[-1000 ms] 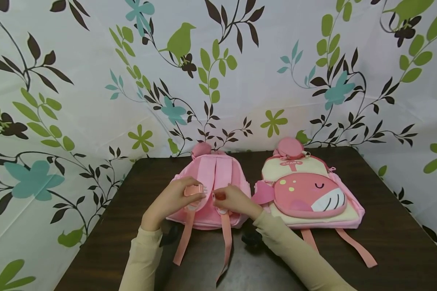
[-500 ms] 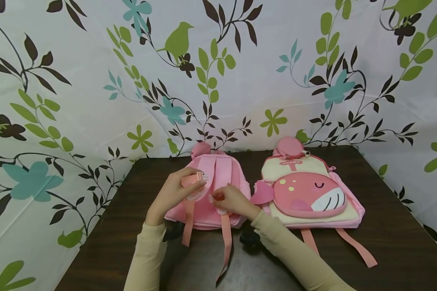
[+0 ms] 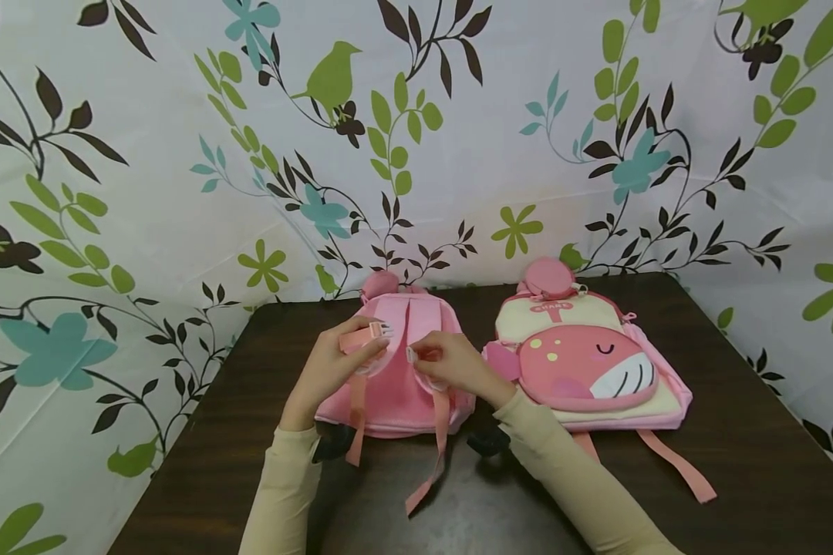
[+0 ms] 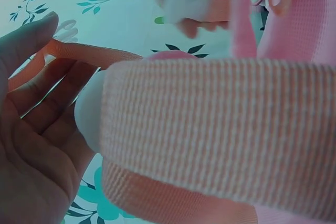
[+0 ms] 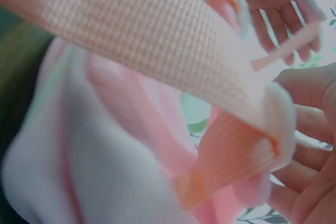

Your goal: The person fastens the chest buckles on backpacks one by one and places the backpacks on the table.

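Observation:
A pink backpack point(image 3: 399, 408) lies with its shoulder straps upward, in the head view's middle. My left hand point(image 3: 322, 378) pinches a peach webbing strap by its white side-release buckle half point(image 3: 383, 330), whose prongs point right. Across a small gap, my right hand point(image 3: 461, 368) pinches a small white buckle piece point(image 3: 411, 354) on the other side. The two pieces are apart. In the left wrist view the peach webbing point(image 4: 220, 124) crosses close to the lens, with my thumb and fingers beyond it. Webbing point(image 5: 136, 35) likewise hides much of the right wrist view.
To the right lies a second backpack point(image 3: 555, 420), front up, with a whale-shaped pocket point(image 3: 583, 366). Loose strap ends point(image 3: 423, 493) hang toward the front of the dark wooden table point(image 3: 201, 462). A patterned cloth point(image 3: 430, 154) stands behind.
My left hand has risen slightly with its buckle half. My right hand has lifted its piece upward, and the right strap's loose end has swung up with it. The backpacks stay put.

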`<action>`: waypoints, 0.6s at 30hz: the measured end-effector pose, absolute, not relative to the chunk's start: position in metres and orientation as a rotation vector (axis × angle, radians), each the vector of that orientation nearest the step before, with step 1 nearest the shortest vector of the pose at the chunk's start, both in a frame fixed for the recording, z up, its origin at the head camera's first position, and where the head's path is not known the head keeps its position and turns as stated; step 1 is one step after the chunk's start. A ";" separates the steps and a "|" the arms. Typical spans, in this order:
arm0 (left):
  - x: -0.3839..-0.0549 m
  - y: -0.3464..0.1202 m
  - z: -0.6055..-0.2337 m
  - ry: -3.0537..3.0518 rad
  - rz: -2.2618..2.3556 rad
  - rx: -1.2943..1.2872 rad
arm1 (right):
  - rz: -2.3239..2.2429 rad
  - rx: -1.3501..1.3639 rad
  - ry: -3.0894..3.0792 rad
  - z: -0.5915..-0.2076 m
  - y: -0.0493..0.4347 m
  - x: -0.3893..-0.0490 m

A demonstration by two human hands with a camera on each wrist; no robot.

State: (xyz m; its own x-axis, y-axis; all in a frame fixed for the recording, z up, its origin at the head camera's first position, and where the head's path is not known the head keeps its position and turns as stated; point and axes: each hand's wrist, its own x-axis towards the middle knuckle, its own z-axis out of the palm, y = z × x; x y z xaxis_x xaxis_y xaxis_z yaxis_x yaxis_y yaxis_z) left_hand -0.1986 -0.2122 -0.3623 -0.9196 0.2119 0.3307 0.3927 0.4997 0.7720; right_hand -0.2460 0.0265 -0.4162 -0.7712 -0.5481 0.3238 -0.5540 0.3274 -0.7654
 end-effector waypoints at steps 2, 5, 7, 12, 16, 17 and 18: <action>-0.198 -0.212 -0.364 -2.546 -1.407 -0.523 | 1.489 1.050 -2.515 -0.413 0.031 -0.248; -0.199 -0.210 -0.366 -2.549 -1.410 -0.513 | 1.520 1.034 -2.448 -0.409 0.037 -0.250; -0.199 -0.209 -0.367 -2.550 -1.412 -0.503 | 1.548 1.025 -2.413 -0.406 0.041 -0.250; -0.200 -0.203 -0.371 -2.567 -1.366 -0.508 | 1.582 1.010 -2.403 -0.402 0.045 -0.250; -0.201 -0.196 -0.374 -2.567 -1.386 -0.563 | 1.561 1.018 -2.426 -0.400 0.045 -0.249; -0.201 -0.195 -0.375 -2.568 -1.403 -0.567 | 1.545 1.025 -2.429 -0.400 0.045 -0.249; -0.201 -0.193 -0.376 -2.574 -1.409 -0.568 | 1.528 1.035 -2.430 -0.400 0.044 -0.249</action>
